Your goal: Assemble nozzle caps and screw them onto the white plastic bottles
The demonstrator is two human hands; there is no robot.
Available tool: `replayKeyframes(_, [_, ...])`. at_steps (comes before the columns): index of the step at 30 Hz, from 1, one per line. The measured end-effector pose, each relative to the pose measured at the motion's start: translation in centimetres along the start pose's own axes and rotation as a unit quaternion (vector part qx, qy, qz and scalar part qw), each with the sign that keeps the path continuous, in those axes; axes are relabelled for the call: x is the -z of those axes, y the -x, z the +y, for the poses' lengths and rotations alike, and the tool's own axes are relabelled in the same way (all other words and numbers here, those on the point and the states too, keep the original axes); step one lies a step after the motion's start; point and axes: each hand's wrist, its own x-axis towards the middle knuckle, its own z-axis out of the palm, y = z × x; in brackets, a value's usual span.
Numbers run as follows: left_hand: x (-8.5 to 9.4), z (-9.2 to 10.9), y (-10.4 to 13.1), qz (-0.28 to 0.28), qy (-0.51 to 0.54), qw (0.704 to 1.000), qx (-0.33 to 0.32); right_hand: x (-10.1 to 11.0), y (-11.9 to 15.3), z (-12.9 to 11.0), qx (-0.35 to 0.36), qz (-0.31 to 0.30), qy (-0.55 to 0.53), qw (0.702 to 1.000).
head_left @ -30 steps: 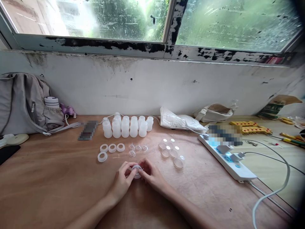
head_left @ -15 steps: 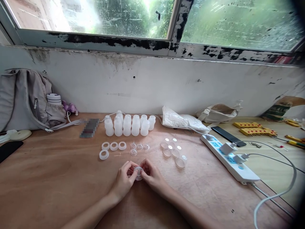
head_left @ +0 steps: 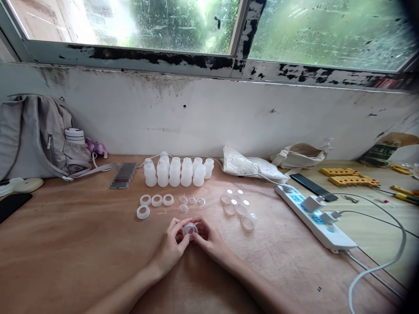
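Observation:
Between my left hand [head_left: 172,242] and my right hand [head_left: 209,240] is a translucent bottle ring [head_left: 190,230], gripped from both sides with fingers behind and thumbs at its near edge. Something clear seems to sit inside it; the detail is too small to tell. Beyond my hands lie several white screw rings [head_left: 156,200] and several clear silicone nipples [head_left: 192,201]. To the right are several clear domed caps [head_left: 248,223] with small white discs [head_left: 246,203] near them. Frosted small bottles [head_left: 175,172] stand grouped at the back.
A white power strip [head_left: 314,218] with plugs and looping cables [head_left: 376,268] lies at the right. Near it are a black phone [head_left: 313,186], a white plastic packet [head_left: 244,163] and yellow blocks [head_left: 353,181]. A grey backpack [head_left: 34,135] and another phone [head_left: 123,175] are left.
The bottle ring has tipped so its round face shows more, and my fingers have shifted around its rim. Everything else on the table stays put.

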Motion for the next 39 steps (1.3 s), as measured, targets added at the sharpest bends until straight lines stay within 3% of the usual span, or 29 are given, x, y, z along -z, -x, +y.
replayKeyframes(25, [-0.1, -0.3, -0.3, 0.025, 0.001, 0.999, 0.023, -0.5, -0.1, 0.8, 0.004, -0.005, -0.083, 0.997])
replayKeyframes(39, [-0.4, 0.0, -0.1, 0.029, -0.017, 0.999, 0.026, -0.6, 0.0, -0.2, 0.005, 0.025, -0.029, 0.999])
